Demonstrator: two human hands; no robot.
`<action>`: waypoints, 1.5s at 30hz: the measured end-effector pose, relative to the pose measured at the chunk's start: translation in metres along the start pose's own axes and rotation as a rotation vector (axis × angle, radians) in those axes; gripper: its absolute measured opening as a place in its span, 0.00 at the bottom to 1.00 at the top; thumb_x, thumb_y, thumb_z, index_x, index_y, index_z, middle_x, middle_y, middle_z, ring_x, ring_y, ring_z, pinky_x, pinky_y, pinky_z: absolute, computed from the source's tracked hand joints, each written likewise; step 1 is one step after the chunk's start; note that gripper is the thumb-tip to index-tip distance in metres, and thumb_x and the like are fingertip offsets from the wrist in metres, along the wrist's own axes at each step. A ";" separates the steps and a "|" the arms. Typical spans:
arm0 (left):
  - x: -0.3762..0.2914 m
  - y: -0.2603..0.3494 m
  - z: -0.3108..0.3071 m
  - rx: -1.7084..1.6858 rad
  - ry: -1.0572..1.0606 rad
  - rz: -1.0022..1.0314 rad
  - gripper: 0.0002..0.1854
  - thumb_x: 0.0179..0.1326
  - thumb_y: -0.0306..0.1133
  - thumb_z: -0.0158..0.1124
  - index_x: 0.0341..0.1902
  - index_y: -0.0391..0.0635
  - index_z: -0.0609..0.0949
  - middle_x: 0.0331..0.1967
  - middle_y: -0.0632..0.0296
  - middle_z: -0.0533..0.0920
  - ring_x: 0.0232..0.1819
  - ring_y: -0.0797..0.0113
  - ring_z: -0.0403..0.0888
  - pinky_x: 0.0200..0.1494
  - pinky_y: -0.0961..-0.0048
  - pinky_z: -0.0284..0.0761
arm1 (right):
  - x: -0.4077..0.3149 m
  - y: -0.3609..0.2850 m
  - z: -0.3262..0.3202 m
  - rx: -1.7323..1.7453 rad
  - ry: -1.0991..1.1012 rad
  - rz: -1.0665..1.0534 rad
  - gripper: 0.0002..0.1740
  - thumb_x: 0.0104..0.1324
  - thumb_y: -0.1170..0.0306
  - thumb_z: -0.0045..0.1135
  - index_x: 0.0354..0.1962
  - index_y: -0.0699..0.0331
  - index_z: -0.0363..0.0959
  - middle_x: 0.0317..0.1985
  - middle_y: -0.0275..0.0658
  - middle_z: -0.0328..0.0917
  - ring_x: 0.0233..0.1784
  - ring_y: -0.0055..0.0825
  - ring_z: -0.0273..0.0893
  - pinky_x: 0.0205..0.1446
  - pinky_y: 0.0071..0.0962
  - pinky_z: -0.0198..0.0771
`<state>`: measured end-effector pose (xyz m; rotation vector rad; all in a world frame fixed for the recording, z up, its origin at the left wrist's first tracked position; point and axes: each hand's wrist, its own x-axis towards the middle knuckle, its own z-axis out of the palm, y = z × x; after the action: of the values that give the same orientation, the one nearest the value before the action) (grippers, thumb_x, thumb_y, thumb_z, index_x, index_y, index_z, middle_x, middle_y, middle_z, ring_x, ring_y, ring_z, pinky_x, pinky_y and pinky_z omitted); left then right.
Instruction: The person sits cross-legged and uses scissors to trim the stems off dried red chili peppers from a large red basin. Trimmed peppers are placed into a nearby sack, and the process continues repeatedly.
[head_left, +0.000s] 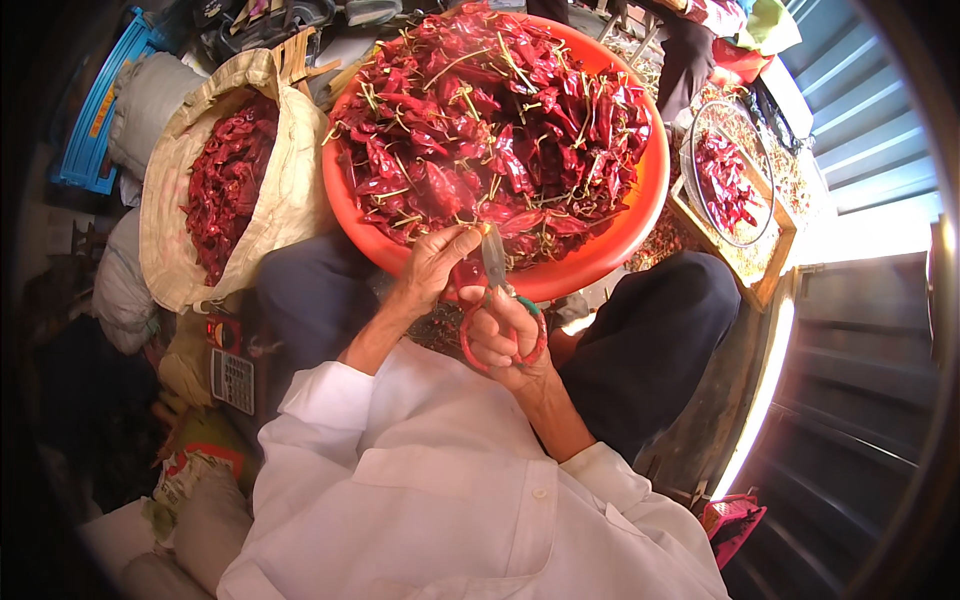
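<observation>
My right hand (510, 337) has its fingers through the red handles of a pair of scissors (494, 259), whose blades point away from me. Beside the blade tips, my left hand (437, 262) pinches the stem end of a dried red chili pepper (468, 274), which hangs below the fingers. Both hands are at the near rim of a large orange-red plastic basin (559, 283). Dried red chilies (450, 120) with pale stems are heaped in it. Whether the blades touch the stem is too small to tell.
Left of the basin, an open woven sack (161, 247) holds more dried chilies. A calculator (232, 380) lies by my left leg. At the right, a round tray of chilies (724, 180) rests on a wooden-framed sieve (780, 262). Another person's leg (684, 64) shows beyond the basin.
</observation>
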<state>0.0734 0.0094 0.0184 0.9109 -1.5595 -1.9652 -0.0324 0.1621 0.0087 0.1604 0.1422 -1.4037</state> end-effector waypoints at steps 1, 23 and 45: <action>0.003 -0.001 0.003 -0.088 -0.012 -0.065 0.16 0.78 0.44 0.61 0.46 0.42 0.85 0.34 0.71 0.84 0.35 0.82 0.77 0.39 0.82 0.73 | 0.000 -0.002 0.000 -0.012 -0.016 -0.011 0.22 0.83 0.60 0.46 0.59 0.71 0.73 0.23 0.28 0.75 0.12 0.08 0.55 0.14 0.12 0.55; 0.099 -0.021 0.051 1.254 -0.099 0.313 0.18 0.60 0.43 0.75 0.47 0.46 0.82 0.41 0.53 0.83 0.42 0.45 0.85 0.41 0.49 0.79 | -0.003 -0.024 -0.007 -0.179 0.238 -0.432 0.28 0.82 0.52 0.46 0.61 0.69 0.72 0.37 0.39 0.80 0.34 0.26 0.75 0.39 0.30 0.71; 0.029 0.046 0.014 0.879 0.030 0.302 0.15 0.66 0.35 0.70 0.51 0.39 0.86 0.43 0.48 0.88 0.41 0.48 0.87 0.46 0.60 0.80 | -0.013 -0.022 0.033 -1.387 0.725 -0.497 0.23 0.65 0.62 0.74 0.51 0.70 0.81 0.25 0.26 0.71 0.29 0.12 0.63 0.32 0.21 0.61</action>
<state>0.0416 -0.0139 0.0590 0.9139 -2.4175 -1.0178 -0.0563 0.1650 0.0435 -0.5696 1.7824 -1.3743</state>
